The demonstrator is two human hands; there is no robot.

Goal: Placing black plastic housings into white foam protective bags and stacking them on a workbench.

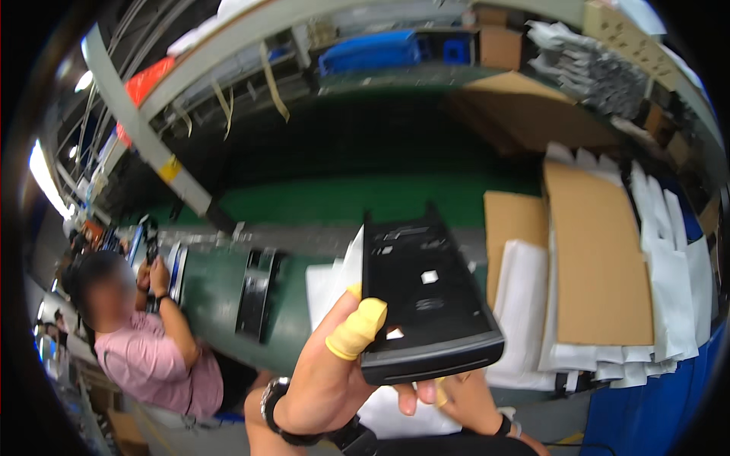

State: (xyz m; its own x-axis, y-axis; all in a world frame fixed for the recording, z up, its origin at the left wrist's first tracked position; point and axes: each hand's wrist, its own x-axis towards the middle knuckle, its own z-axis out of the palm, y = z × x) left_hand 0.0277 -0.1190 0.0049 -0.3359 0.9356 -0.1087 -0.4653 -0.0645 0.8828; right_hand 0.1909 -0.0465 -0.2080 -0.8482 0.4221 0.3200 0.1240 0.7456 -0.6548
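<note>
Black plastic is filling your left hand (331, 384): the thumb, wearing a yellow finger cot (356, 330), is lying over the left side of an open-faced housing (411, 262), and that hand is gripping it near the thick front end. Your right hand (468, 403) is sitting below the near right corner; the housing is hiding much of it, so I cannot tell whether its fingers are gripping or only resting close.

The housing itself is hanging above the bench, its hollow face turning up toward you, two prongs pointing away and a white square patch (430, 277) showing inside. You seem to be handling or looking it over, not fixing anything to it. Moving it from this hold is calling for a secure left grip and, probably, the right hand supporting the front end.

Beyond it, white sheeting (323, 289) is lying partly behind your left hand, and a second black housing (255, 296) is resting farther left on the green bench top (205, 285). On the right, white packaging sleeves (521, 311) and cardboard sheets (597, 258) are crowding the bench, limiting a swing that way. Leftward, a metal post (144, 144) is slanting across, and a co-worker in pink (160, 361) is handling something dark.
</note>
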